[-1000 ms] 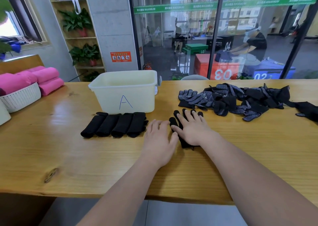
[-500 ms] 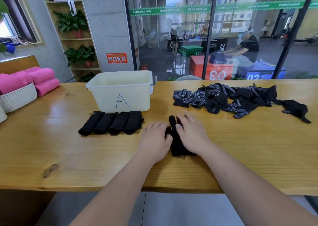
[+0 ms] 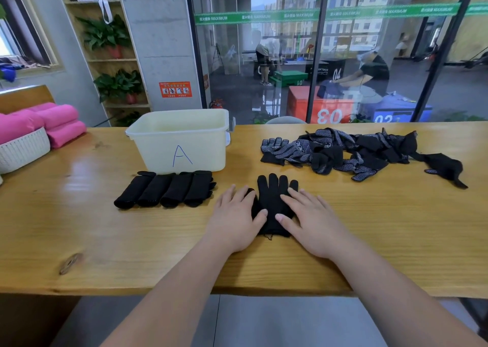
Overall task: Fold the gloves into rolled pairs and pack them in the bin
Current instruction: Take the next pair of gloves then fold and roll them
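Note:
A black glove (image 3: 273, 201) lies flat on the wooden table (image 3: 79, 214), fingers pointing away from me. My left hand (image 3: 235, 217) rests flat on its left edge and my right hand (image 3: 309, 219) on its right edge, fingers straight. Several rolled black glove pairs (image 3: 165, 190) lie in a row to the left, in front of the cream bin marked "A" (image 3: 182, 140). A heap of loose black dotted gloves (image 3: 348, 153) lies at the back right.
One stray black glove (image 3: 446, 167) lies at the far right. A white basket (image 3: 23, 151) and pink rolled towels (image 3: 55, 124) stand at the left. A glass wall runs behind the table's far edge.
My hands have spread apart to the glove's two sides, and its fingers, partly hidden before, now lie uncovered and flat.

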A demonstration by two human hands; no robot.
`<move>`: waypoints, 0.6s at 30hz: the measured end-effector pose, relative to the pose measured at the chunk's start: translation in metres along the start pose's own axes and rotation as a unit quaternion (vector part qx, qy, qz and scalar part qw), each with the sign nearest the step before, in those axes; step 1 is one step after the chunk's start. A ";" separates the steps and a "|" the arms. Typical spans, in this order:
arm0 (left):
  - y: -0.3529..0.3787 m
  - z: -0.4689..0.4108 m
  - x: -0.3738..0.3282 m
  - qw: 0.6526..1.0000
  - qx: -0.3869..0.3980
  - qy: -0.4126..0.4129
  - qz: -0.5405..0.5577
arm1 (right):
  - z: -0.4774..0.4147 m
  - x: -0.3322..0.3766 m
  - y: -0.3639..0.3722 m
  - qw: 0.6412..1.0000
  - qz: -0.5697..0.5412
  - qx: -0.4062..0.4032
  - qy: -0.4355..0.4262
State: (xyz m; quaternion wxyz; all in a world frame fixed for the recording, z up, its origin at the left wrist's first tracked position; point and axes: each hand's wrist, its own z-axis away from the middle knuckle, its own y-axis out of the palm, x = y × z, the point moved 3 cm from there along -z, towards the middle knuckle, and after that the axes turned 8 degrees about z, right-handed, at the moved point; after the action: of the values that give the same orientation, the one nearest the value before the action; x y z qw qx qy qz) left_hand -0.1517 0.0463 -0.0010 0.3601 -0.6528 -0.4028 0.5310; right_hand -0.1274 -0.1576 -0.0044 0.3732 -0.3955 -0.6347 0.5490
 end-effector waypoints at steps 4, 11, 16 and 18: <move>-0.006 0.003 0.002 0.997 -0.058 0.032 0.045 | 0.002 0.000 -0.005 0.999 -0.029 -0.044 -0.004; -0.005 0.005 0.002 0.996 -0.066 0.042 0.045 | 0.007 -0.003 -0.008 0.996 -0.059 -0.073 -0.010; -0.013 0.009 0.001 0.985 -0.123 0.082 0.088 | 0.011 -0.003 -0.017 0.984 -0.117 -0.129 -0.023; -0.017 0.013 0.002 0.977 -0.138 0.104 0.124 | 0.014 -0.003 -0.021 0.972 -0.171 -0.157 -0.046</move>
State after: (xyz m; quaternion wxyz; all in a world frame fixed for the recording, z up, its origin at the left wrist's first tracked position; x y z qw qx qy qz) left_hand -0.1663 0.0557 0.0117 0.2378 -0.7926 -0.3483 0.4403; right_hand -0.1408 -0.1681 0.0144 0.3656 -0.3090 -0.7877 0.3878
